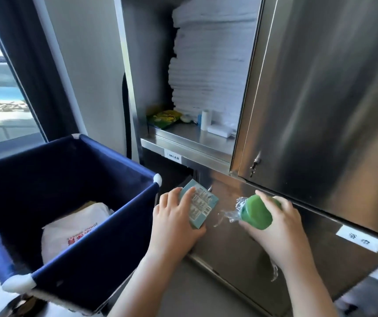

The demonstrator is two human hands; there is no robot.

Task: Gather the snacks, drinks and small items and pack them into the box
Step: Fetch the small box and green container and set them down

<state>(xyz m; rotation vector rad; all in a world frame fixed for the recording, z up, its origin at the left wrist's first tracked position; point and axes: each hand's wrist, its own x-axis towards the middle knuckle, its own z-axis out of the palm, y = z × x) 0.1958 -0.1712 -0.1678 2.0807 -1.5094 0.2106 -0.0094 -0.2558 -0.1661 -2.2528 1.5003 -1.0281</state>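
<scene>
My left hand [174,221] grips a small light-blue carton [200,207] with printed text, just right of the navy fabric box [69,257]. My right hand [279,227] holds a green cake-like item [255,212] in crinkled clear wrap, in front of the steel cabinet. Inside the box lies a white plastic bag [73,227] with red print. On the open cabinet shelf [183,136] sit a yellow-green snack packet [164,117], a small white bottle [206,120], a white flat pack [220,131] and a small round item [186,118].
A tall stack of folded white linen [210,53] fills the shelf behind the items. The cabinet door [320,88] stands open on the right. Labelled steel doors [240,245] lie below. A window and dark curtain [35,65] are at the left.
</scene>
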